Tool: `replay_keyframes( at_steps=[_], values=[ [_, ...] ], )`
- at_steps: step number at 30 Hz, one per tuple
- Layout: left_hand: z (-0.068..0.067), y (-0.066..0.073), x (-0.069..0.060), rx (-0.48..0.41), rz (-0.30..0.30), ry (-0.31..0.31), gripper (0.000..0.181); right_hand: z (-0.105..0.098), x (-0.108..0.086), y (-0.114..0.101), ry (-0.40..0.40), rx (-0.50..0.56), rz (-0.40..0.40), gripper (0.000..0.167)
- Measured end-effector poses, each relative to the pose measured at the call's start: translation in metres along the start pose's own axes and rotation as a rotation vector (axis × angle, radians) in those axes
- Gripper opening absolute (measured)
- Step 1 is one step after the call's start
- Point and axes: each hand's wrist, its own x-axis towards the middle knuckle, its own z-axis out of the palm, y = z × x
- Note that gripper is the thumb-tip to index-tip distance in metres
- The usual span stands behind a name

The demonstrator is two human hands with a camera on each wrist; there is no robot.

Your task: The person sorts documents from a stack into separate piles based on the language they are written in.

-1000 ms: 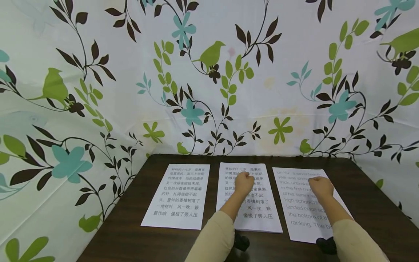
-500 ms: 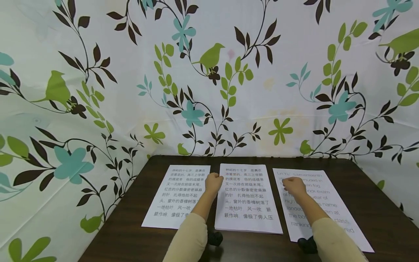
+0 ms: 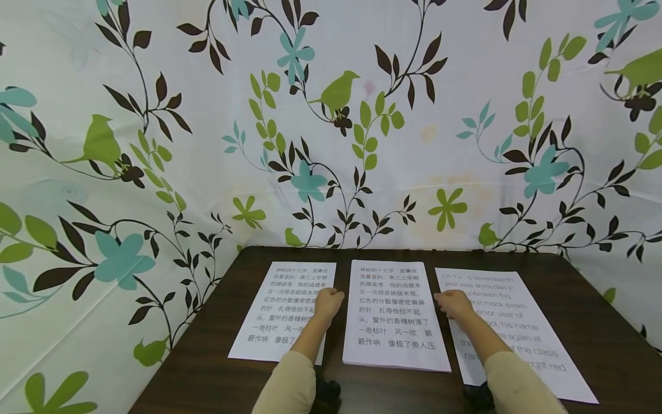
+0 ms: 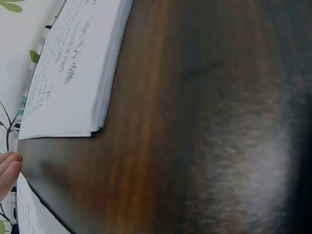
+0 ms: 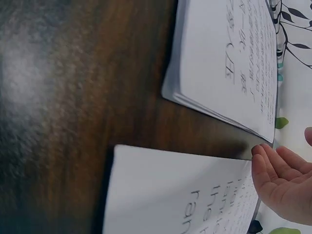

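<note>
A stack of white paper printed with Chinese text lies between my two hands; its layered edge shows in both wrist views. My left hand is just left of the stack, over the right edge of a Chinese-printed sheet. Only a few of its fingers show in the left wrist view, with nothing between them. On the stack's other side, my right hand hovers at the left edge of an English-printed sheet. In the right wrist view its fingers are relaxed and bent slightly, holding nothing.
A dark wood table carries all the papers side by side, with narrow strips of wood between them. Behind and to the left hangs a white cloth patterned with leaves, birds and flowers.
The left hand has moved left from above the middle stack to its left side. The right hand has moved left across the English sheet toward the stack. The papers lie where they were.
</note>
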Motion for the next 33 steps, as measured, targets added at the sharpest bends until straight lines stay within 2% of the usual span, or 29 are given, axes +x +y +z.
replay_keyframes(
  at_steps=[2, 6, 7, 10, 13, 20, 26, 30, 33],
  values=[
    [0.001, -0.003, -0.003, 0.002, -0.002, -0.019, 0.042, 0.003, -0.002, 0.001, -0.003, 0.004, 0.008, 0.045],
    [0.006, -0.005, -0.006, 0.028, 0.01, -0.02, 0.021, 0.009, -0.003, 0.003, 0.006, 0.031, 0.006, 0.041],
    [0.007, -0.006, -0.006, 0.035, 0.018, -0.017, 0.02, 0.01, -0.003, 0.003, 0.01, 0.033, 0.003, 0.04],
    [0.011, -0.008, -0.006, 0.041, 0.019, -0.016, 0.022, 0.013, -0.003, 0.003, 0.018, 0.037, -0.004, 0.04],
    [0.013, -0.009, -0.007, 0.048, 0.012, -0.012, 0.041, 0.015, -0.004, 0.002, 0.025, 0.038, -0.008, 0.04],
    [0.016, -0.007, -0.009, 0.053, -0.001, -0.02, 0.034, 0.019, -0.004, 0.001, 0.037, 0.046, 0.005, 0.041],
    [0.016, -0.006, -0.01, 0.051, 0.011, -0.023, 0.019, 0.022, -0.007, -0.005, 0.046, 0.032, 0.025, 0.042],
    [0.015, -0.004, -0.011, 0.056, 0.008, -0.026, 0.022, 0.023, -0.006, -0.006, 0.038, 0.011, 0.001, 0.041],
    [0.014, -0.003, -0.012, 0.026, 0.011, -0.015, 0.035, 0.026, 0.009, 0.006, 0.048, -0.018, -0.025, 0.042]
  ],
)
